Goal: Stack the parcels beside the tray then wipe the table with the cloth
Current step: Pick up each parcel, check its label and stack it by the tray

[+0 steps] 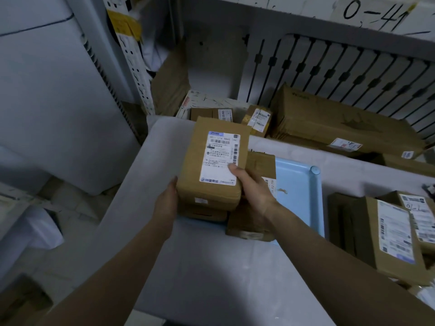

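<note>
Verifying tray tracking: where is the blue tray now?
Head view, right of centre: the blue tray lies on the grey table, just right of the right hand, its left part hidden under brown parcels.
</note>
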Motion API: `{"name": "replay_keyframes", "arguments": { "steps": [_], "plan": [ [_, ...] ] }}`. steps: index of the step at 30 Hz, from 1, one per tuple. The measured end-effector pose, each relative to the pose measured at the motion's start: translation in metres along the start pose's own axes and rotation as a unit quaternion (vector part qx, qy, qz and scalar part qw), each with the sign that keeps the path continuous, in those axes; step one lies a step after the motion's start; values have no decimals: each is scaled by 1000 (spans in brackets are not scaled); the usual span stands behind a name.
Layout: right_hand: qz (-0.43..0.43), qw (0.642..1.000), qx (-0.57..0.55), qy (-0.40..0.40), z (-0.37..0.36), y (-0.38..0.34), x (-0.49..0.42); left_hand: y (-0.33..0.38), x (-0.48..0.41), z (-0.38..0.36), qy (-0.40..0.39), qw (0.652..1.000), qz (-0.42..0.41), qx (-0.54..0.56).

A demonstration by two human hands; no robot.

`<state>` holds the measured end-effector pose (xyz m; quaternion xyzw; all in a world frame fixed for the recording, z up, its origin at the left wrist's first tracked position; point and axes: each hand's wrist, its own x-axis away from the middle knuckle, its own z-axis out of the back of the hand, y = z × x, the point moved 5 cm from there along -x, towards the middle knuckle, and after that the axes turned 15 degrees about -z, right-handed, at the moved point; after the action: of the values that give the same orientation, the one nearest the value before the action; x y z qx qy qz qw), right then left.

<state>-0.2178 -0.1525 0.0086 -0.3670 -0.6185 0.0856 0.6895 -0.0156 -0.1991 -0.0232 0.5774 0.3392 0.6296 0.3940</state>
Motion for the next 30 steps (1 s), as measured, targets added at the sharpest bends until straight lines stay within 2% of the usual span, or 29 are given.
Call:
{"name": "replay_keyframes", "arguments": {
  "steps": [3,11,22,25,27,30],
  "plan": [
    [12,999,45,0,-12,-5,-5,6,-10,-1,-26,997,12,69],
    [26,995,94,7,-21,-2,0,-2,-8,2,-55,994,-14,89],
    [17,994,107,21,-5,-5,13,14,8,6,16,993,-22,114],
    [17,995,93,44,20,-4,20,40,19,12,104,987,-97,78],
    [4,995,77,60,39,1,26,62,30,13,178,967,-175,44],
    [7,995,62,81,69,10,39,96,53,-6,206,932,-296,-16]
  ]
}}
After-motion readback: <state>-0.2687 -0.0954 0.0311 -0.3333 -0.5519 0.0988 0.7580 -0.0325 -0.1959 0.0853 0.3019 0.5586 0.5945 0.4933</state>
